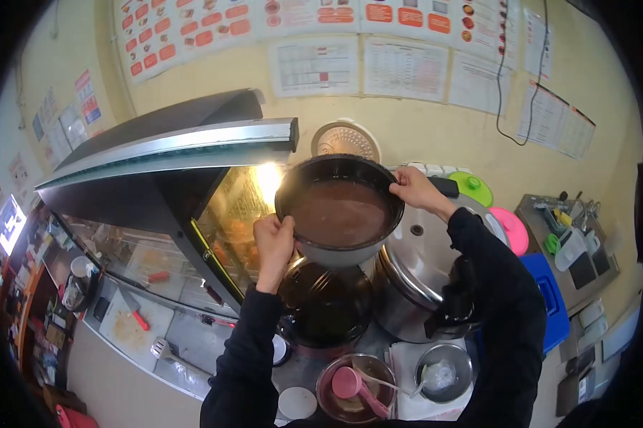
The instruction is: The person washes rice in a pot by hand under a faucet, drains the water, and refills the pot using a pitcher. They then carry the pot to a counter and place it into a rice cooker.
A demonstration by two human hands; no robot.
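Observation:
Both hands hold up a round pot (330, 256), dark inside and grey outside, with brown liquid in it. My left hand (273, 246) grips the near left side of its rim, thumb on top. Across from it, my right hand (418, 191) is closed on the far right edge. Beneath the raised pot stands a dark, glossy round vessel (321, 303), partly hidden. To its right is a large steel cooker (425, 250) with its lid on and black handles.
A glass display warmer (229, 207) with a lifted top stands left. In front are a bowl (328, 389) with a pink ladle (348, 383) and a steel bowl (466, 371). A knife (134, 310) lies on a cutting board (118, 324). A sink (585, 267) is at right.

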